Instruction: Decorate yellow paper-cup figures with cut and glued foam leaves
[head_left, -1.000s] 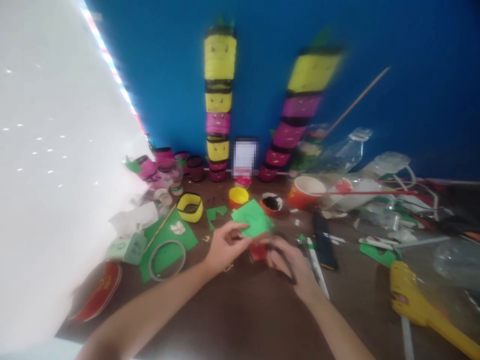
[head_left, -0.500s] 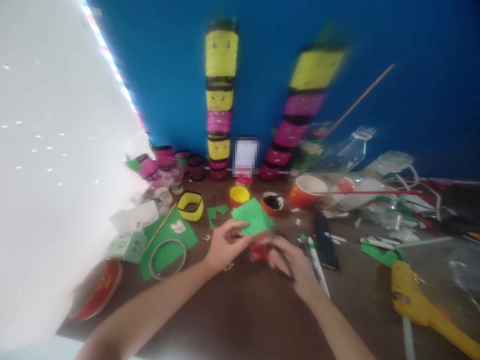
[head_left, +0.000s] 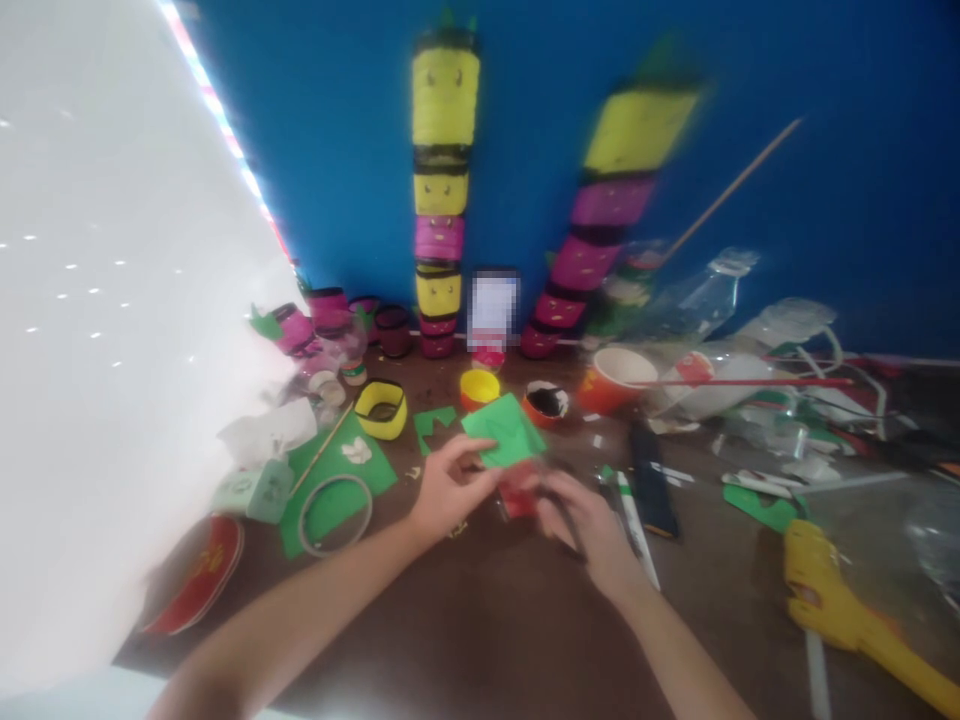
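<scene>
My left hand (head_left: 455,488) pinches the lower left edge of a piece of green paper (head_left: 506,432), which has faint pointed lines on it. Dark-handled scissors (head_left: 568,513) are gripped in my right hand (head_left: 589,525); their blades, at the paper's lower right corner, are blurred. Under the paper and between both hands is a small red piece (head_left: 517,492), partly hidden. Just beyond the hands stand a small yellow and orange cup (head_left: 479,390) and a cup with a black inside (head_left: 545,403). A zigzag-cut green scrap (head_left: 434,428) lies left of the held paper.
Tall yellow and magenta stacks (head_left: 439,235) with drawn faces stand at the blue wall. A yellow glue gun (head_left: 814,580) lies at right, near a white marker (head_left: 637,530). Leftward are a tape ring (head_left: 335,517) and a yellow cup (head_left: 381,410). Clear plastic bottles (head_left: 712,300) crowd the back right.
The scissors in my right hand look slightly more closed, their handle loop narrower. Both hands and the green paper stay nearly in place.
</scene>
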